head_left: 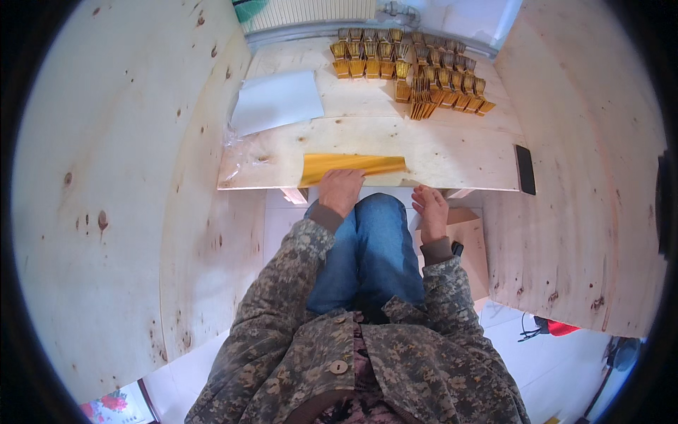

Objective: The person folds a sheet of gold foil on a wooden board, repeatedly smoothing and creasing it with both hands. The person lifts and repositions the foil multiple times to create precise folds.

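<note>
A sheet of golden-yellow paper lies along the front edge of the wooden table, its long side running left to right. My left hand is closed at the sheet's near edge, left of its middle, with fingers curled over the paper. Just off the table's edge, beyond the sheet's right end, my right hand has its fingers drawn together in a pinch. Whatever may be between those fingertips is too small to make out.
Several rows of folded golden paper bundles stand at the table's back right. White sheets lie at the back left beside crumpled clear plastic. A black phone rests at the right front corner. Below is a cardboard box; wooden panels flank both sides.
</note>
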The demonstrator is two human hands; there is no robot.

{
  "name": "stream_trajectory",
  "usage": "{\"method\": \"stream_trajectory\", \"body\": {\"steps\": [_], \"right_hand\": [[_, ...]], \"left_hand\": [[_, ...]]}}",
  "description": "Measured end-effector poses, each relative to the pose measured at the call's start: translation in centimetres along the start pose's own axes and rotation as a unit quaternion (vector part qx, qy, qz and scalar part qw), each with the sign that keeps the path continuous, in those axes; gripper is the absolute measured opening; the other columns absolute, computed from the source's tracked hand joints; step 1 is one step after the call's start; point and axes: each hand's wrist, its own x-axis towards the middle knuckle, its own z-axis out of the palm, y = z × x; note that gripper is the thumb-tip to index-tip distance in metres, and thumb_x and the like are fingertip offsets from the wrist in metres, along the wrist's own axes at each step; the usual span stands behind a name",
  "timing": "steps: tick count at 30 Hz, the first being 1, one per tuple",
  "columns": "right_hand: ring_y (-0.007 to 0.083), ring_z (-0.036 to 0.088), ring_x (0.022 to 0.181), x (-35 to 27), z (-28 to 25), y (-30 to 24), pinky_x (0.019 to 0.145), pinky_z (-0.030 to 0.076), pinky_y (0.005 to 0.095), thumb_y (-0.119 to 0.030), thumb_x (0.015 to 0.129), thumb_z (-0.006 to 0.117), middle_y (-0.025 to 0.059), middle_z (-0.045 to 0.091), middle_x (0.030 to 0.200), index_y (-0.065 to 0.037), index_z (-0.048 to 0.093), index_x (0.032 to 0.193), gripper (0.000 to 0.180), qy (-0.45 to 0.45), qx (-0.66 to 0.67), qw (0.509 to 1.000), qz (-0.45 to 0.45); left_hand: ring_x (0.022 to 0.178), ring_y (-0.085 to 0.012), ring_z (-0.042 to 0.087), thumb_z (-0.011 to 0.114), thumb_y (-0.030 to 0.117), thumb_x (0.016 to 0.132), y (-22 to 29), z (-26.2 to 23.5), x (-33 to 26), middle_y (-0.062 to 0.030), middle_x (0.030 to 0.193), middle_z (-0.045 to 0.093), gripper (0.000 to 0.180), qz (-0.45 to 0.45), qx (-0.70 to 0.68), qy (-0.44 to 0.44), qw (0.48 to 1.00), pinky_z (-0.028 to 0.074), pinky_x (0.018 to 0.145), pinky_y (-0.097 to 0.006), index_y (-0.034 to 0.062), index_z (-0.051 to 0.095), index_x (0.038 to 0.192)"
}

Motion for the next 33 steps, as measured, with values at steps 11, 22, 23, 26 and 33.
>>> {"method": "stream_trajectory", "body": {"steps": [11,22,23,26,33], "right_hand": [[0.0257,0.045,0.136,-7.8,5.3,-15.7,0.113,0.032,0.0401,-0.051,0.100,0.049,0.0159,0.050,0.143,-0.001,0.043,0.144,0.067,-0.247,-0.087,0.937,-0.233],[0.0197,0.047,0.132,-11.0,10.3,-19.5,0.111,0.035,0.0347,-0.052,0.107,0.022,0.0134,0.049,0.144,0.001,0.036,0.148,0.068,-0.384,-0.023,0.913,-0.135],[0.0187,0.050,0.129,-11.1,10.3,-19.6,0.109,0.038,0.0343,-0.050,0.107,0.025,0.0125,0.052,0.140,0.001,0.039,0.146,0.066,-0.385,-0.020,0.915,-0.116],[0.0138,0.058,0.112,-11.5,10.1,-20.2,0.096,0.045,0.0305,-0.042,0.107,0.037,0.0087,0.061,0.124,-0.001,0.050,0.137,0.053,-0.366,-0.020,0.925,-0.100],[0.0059,0.062,0.081,-14.1,11.3,-20.5,0.073,0.049,0.0215,-0.014,0.097,0.064,0.0021,0.070,0.092,0.000,0.067,0.112,0.021,-0.303,-0.008,0.928,-0.217]], "left_hand": [[0.071,0.0003,0.039,0.055,0.020,0.104,10.9,-14.1,-1.0,0.0106,0.078,0.048,0.023,-0.236,-0.624,0.159,0.728,0.034,0.062,-0.018,-0.0003,0.064,0.100],[0.108,-0.0111,0.062,0.047,0.013,0.106,13.7,-17.3,-3.7,-0.0057,0.117,0.067,0.028,-0.159,-0.767,0.081,0.617,0.048,0.094,-0.025,-0.0036,0.061,0.123],[0.107,-0.0116,0.063,0.047,0.013,0.106,13.6,-17.3,-3.9,-0.0059,0.117,0.068,0.028,-0.169,-0.776,0.075,0.603,0.048,0.094,-0.025,-0.0034,0.061,0.123],[0.104,-0.0126,0.065,0.047,0.014,0.106,13.0,-17.2,-4.1,-0.0061,0.116,0.068,0.028,-0.181,-0.791,0.071,0.580,0.050,0.092,-0.025,-0.0026,0.061,0.123],[0.099,-0.0126,0.066,0.057,0.010,0.101,13.7,-18.0,-4.2,-0.0055,0.111,0.068,0.023,-0.212,-0.665,0.120,0.706,0.053,0.088,-0.026,-0.0016,0.060,0.120]]}}
